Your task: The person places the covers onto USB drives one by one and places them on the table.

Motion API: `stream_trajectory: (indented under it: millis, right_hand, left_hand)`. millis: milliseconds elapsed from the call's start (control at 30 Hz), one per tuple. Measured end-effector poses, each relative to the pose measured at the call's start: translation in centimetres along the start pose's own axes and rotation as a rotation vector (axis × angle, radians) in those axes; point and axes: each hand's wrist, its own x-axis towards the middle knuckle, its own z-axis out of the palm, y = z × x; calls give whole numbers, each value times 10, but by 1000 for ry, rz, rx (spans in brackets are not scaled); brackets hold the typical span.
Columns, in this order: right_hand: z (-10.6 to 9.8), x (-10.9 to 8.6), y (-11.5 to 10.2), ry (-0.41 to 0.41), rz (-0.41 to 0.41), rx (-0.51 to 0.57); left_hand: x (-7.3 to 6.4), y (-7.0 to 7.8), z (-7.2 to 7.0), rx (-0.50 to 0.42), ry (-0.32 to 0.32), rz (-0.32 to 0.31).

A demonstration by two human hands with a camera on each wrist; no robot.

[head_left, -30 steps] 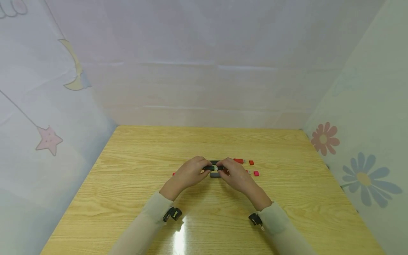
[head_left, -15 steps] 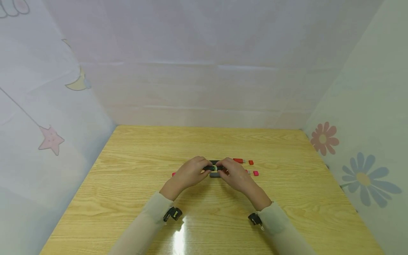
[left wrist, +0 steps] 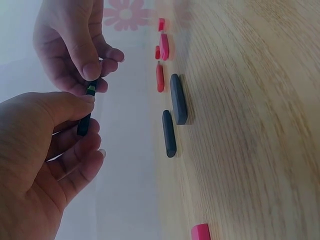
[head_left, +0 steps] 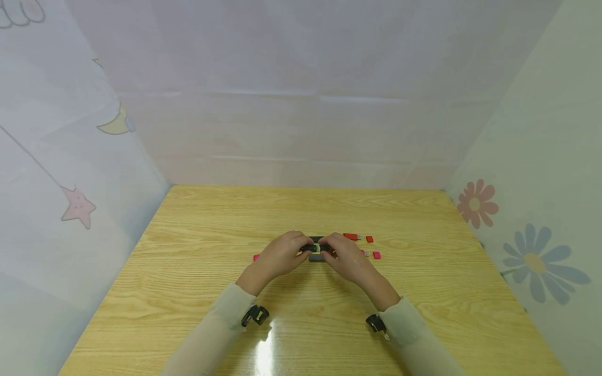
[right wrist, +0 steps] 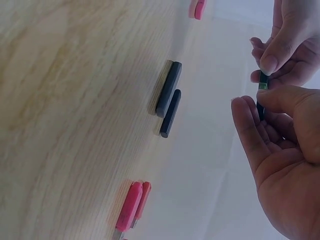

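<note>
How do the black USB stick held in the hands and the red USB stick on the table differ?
Place: the black USB stick is held above the table by the left hand and right hand, while the red USB stick lies on the table.
Plug: the red USB stick's metal plug is bare, with a red cap lying apart; the black USB stick shows only a narrow light band.
Shared: both are long and slim.

Glossy wooden table (head_left: 226,214), pale walls (head_left: 291,62), red and blue flowers (head_left: 534,262)
</note>
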Motion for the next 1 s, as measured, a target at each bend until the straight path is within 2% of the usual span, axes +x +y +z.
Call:
stream_trajectory:
  millis: [567,1000]
  right_hand:
    - [0,1,0,-13,3,8]
    - [0,2,-3,-1,-18,-18]
  left_hand:
    - [3,1,3,-14,-10,-6]
    - [3,4,2,-6,-5,16]
